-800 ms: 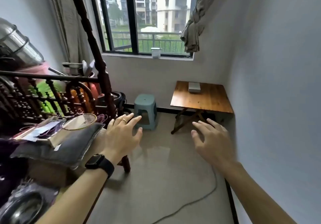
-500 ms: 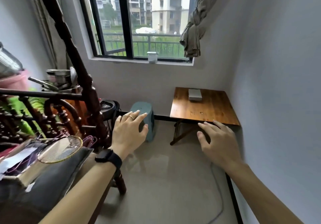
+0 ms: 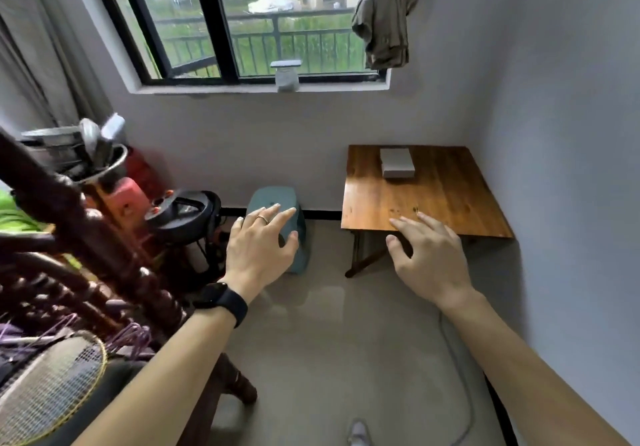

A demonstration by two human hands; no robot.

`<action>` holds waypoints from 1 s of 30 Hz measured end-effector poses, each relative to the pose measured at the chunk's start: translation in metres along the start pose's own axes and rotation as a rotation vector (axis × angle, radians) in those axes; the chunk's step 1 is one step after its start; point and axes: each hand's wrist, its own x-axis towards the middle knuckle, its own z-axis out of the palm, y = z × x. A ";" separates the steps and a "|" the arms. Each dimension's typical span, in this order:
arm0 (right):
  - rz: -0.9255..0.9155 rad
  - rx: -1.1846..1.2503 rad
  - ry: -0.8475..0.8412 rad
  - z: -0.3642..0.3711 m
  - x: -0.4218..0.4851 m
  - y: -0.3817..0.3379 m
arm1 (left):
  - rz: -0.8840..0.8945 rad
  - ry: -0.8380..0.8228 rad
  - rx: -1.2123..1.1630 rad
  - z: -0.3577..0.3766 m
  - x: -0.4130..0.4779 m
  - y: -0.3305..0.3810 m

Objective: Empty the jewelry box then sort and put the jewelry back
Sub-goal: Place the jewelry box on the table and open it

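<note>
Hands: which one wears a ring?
The left hand, with a ring on a finger and a watch at the wrist; the right hand is bare.

Jewelry box (image 3: 397,167) on the far part of the table (image 3: 446,203), table in the right corner, stool (image 3: 273,197) to its left below the window (image 3: 249,30), left hand (image 3: 258,250) before the stool, right hand (image 3: 427,260) before the table, badminton racket (image 3: 48,397) lower left

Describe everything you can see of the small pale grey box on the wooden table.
The small pale grey rectangular box is flat and plain, with a lighter top and slightly darker sides. Its material is unclear, and it looks closed. It lies flat toward the far edge of the brown wooden table, near the wall. Only the tabletop touches it; the left hand and right hand, both open, are well short of it.
</note>
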 end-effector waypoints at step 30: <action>0.201 -0.011 -0.124 0.245 0.484 0.013 | 0.095 -0.131 -0.035 0.199 0.545 -0.166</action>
